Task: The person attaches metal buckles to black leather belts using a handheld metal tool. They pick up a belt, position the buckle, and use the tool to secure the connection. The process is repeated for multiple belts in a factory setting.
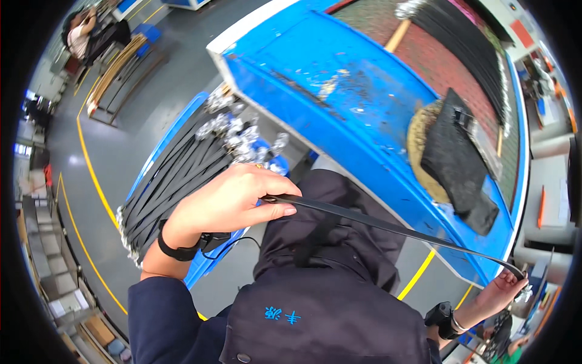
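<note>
A long black belt (388,225) runs across in front of my body, stretched between both hands and bowing slightly. My left hand (242,193) pinches one end of it between thumb and fingers. At the far right, my right hand (500,292) is closed round the other end, where a bit of shiny clear wrap shows below the fingers. Beside my left forearm, many similar black belts (182,182) lie in a blue crate (159,151), their ends bunched in clear plastic wrap (242,136).
A blue workbench (339,115) with a raised rim stands ahead and to the right. On it lie a dark cloth (451,148) over a yellowish round pad (421,158) and another row of black belts (467,45). Another person (91,36) sits at the far left near a rack (118,73).
</note>
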`<state>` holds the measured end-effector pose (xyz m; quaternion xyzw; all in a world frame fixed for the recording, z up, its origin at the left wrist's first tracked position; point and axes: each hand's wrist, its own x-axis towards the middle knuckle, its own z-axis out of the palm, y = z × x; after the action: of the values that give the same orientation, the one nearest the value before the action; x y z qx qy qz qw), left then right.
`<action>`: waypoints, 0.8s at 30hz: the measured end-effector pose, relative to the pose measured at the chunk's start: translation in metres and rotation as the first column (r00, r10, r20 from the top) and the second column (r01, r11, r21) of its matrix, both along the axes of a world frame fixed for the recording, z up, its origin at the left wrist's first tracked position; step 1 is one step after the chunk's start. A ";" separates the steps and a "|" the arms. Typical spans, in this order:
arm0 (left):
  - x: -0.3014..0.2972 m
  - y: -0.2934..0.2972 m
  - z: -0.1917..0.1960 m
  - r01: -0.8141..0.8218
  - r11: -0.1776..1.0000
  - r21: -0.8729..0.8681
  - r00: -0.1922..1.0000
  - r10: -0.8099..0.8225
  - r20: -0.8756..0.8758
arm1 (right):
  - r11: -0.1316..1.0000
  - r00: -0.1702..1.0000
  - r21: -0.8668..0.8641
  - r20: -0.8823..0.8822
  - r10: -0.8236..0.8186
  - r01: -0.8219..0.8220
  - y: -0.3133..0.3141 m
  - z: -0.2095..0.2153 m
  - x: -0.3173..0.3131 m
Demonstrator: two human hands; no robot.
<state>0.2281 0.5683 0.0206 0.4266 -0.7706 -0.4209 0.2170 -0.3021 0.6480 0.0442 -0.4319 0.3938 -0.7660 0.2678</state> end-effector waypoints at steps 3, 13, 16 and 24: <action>-0.029 -0.017 0.011 0.143 0.989 -0.045 0.990 -0.144 -0.015 | 0.973 0.958 -0.036 0.185 -0.220 0.230 0.010 0.009 -0.013; -0.139 -0.016 0.018 0.319 0.904 -0.287 0.947 -0.294 0.125 | 0.993 0.664 -0.073 0.738 0.117 -0.094 0.051 -0.008 -0.109; -0.165 -0.016 0.044 0.337 0.816 -0.471 0.919 -0.177 0.351 | 0.935 0.573 -0.225 0.742 0.348 -0.275 0.063 -0.015 -0.122; -0.252 -0.003 0.036 0.591 0.272 -0.759 0.803 -0.286 0.523 | 0.781 0.942 0.577 -0.060 0.331 -0.238 0.020 -0.021 -0.004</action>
<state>-0.0238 0.5656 0.0570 0.0634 -0.9799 0.0818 0.1706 -0.3066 0.6685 0.0229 -0.4477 0.5515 -0.5297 0.4634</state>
